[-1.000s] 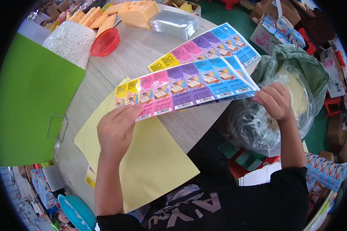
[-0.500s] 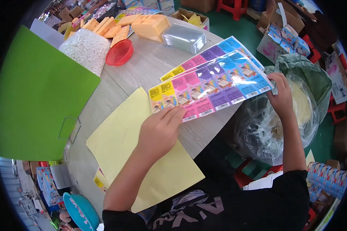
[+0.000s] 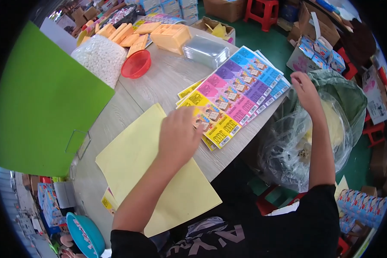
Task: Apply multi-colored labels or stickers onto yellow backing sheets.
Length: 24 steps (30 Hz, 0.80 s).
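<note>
Printed sheets (image 3: 232, 92) in yellow, pink, purple and blue lie in a loose, slightly fanned stack on the table. My left hand (image 3: 178, 135), a little blurred, rests with its fingers stretched over the yellow end of the top sheet. Beyond the blue end, my right hand (image 3: 306, 92) hovers in the air, holding nothing, its fingers loosely apart. Plain pale-yellow sheets (image 3: 159, 180) lie beneath my left forearm. Another printed piece (image 3: 109, 201) peeks out from under their left edge.
A red basket (image 3: 136, 64), a bag of white pellets (image 3: 101, 60), orange plastic boxes (image 3: 171, 38) and clear plastic trays (image 3: 206, 50) stand at the back. A green board (image 3: 51, 103) rises on the left. A large plastic bag (image 3: 305, 142) sits beside the table's right edge.
The printed sheet, held in both hands before, now lies turned on the stack. My right hand has let go of it and moved slightly away; my left hand has shifted up and left.
</note>
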Tool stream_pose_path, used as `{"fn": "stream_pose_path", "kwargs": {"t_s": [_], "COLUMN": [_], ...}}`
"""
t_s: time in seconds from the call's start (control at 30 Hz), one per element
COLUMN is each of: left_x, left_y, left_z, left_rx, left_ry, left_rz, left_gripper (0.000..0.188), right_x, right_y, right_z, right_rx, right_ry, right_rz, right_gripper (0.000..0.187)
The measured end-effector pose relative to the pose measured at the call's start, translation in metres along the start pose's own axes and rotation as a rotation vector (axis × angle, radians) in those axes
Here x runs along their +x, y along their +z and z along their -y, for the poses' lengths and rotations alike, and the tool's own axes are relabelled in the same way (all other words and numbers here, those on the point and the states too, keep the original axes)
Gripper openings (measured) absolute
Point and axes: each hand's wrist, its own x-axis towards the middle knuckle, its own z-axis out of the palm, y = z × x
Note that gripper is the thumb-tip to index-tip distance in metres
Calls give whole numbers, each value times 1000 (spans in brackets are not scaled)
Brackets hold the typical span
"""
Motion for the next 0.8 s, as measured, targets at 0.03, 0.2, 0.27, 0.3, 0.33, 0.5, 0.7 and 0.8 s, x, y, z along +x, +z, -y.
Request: {"fn": "stream_pose_path", "kwargs": {"t_s": [0.03, 0.2, 0.27, 0.3, 0.33, 0.5, 0.7, 0.8], "left_x": [-2, -4, -3, -4, -5, -11, -11, -13], "left_y": [-1, 12, 16, 16, 17, 20, 24, 26], "left_z": [4, -5, -11, -11, -10, -4, -1, 2], "left_rx": [77, 209, 207, 204, 183, 106, -42, -102], "left_ry": [-104, -137, -144, -143, -138, -176, -137, -152], "left_rz": [39, 144, 164, 161, 148, 142, 101, 125], "left_gripper": [48, 40, 40, 40, 42, 48, 51, 49], "right_x": [13, 62, 74, 74, 74, 69, 70, 72], "right_y": [3, 36, 43, 45, 46, 19, 17, 13], "right_z": [-2, -7, -10, -14, -18, -15, -24, -21], "right_rx": [6, 132, 44, 39, 31, 139, 514, 507], "right_ry": [69, 321, 378, 377, 328, 375, 601, 639], "right_rz": [95, 273, 363, 361, 340, 475, 413, 444], "right_gripper": [25, 47, 51, 51, 52, 43, 39, 34]}}
